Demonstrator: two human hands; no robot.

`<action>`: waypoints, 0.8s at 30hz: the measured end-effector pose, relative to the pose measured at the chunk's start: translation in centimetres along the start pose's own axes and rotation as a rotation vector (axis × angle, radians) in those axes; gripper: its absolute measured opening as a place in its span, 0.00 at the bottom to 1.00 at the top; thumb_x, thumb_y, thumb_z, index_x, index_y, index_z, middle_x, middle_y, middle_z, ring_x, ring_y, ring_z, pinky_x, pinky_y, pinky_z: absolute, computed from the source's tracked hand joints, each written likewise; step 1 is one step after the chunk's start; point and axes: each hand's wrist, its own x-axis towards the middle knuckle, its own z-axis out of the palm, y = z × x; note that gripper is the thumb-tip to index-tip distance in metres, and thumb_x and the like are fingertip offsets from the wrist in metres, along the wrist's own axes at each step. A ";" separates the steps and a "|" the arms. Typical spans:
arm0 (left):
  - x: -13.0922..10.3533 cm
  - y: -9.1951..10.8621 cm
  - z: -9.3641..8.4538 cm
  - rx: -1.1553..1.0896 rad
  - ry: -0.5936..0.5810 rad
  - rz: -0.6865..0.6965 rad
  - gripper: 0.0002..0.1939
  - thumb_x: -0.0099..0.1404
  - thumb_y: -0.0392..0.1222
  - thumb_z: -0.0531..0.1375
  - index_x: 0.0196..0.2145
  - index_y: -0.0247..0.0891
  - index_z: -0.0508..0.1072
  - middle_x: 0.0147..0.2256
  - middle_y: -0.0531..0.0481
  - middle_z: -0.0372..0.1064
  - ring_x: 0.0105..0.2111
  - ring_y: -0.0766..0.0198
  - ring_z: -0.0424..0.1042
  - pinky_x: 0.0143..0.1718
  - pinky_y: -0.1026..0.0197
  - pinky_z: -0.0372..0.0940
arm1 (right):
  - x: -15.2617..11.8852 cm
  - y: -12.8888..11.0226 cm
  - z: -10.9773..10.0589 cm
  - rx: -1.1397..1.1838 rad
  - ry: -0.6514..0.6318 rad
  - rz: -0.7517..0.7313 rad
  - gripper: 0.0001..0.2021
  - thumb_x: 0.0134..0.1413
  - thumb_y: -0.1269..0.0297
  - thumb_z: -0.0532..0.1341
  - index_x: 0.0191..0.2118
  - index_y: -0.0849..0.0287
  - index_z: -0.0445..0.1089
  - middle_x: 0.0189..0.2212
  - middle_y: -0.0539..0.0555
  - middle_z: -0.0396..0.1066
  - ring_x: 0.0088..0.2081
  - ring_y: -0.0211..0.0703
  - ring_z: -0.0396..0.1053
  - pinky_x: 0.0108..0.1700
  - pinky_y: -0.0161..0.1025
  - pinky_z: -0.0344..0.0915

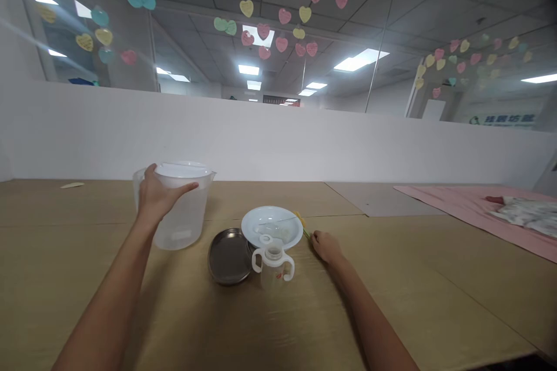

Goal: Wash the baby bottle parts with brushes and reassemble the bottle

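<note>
One lidded pitcher, bowl holding clear items

At left, the pitcher looks like smooth, translucent plastic. The near tray is metal, softly shiny; the bowl is glossy. The two-handled cup looks plastic. The tabletop is smooth, faintly sheened; far right, the pink cloth is matt.

ceiling lights glare above; the right edge seems blurred.

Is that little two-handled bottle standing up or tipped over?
Upright: the two-handled bottle stands with its round mouth facing up.
</note>
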 end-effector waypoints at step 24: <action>1.3 -1.4 1.9 0.197 -0.309 -0.068 0.65 0.41 0.71 0.56 0.59 0.19 0.33 0.54 0.24 0.52 0.53 0.39 0.56 0.48 0.48 0.59 | -0.2 -0.4 -0.6 0.000 0.002 0.001 0.20 0.61 0.61 0.42 0.40 0.63 0.69 0.38 0.62 0.71 0.40 0.47 0.69 0.37 0.37 0.58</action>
